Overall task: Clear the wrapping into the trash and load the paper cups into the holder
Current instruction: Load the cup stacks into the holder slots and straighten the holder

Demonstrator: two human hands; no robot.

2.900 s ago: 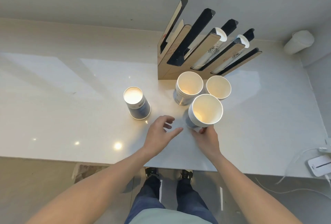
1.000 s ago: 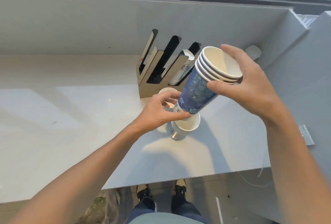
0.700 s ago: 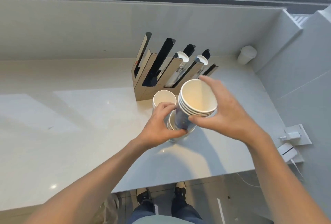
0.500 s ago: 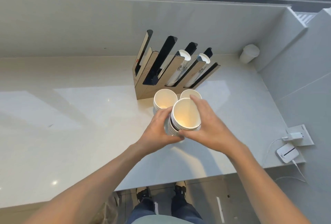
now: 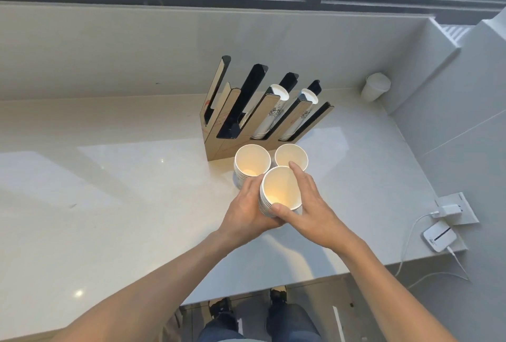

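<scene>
Both my hands wrap a stack of paper cups [image 5: 280, 188] standing upright on the white counter [image 5: 123, 204]. My left hand [image 5: 246, 211] grips its left side; my right hand [image 5: 306, 207] holds the rim and right side. Two more cup stacks stand behind it: one [image 5: 252, 162] on the left, one [image 5: 290, 156] on the right. The slanted wooden cup holder [image 5: 246, 111] stands just beyond; its two right slots hold cups, its left slots look empty. No wrapping is visible.
A white lidded cup [image 5: 375, 90] sits in the far right corner. A charger in a socket [image 5: 449, 209] and a small white device [image 5: 439, 239] with cables lie at the counter's right edge. The wall and window run behind.
The blue cup stack that my right hand held tilted in the air has come down upright onto the stack on the counter. Both hands now close around the joined stack.
</scene>
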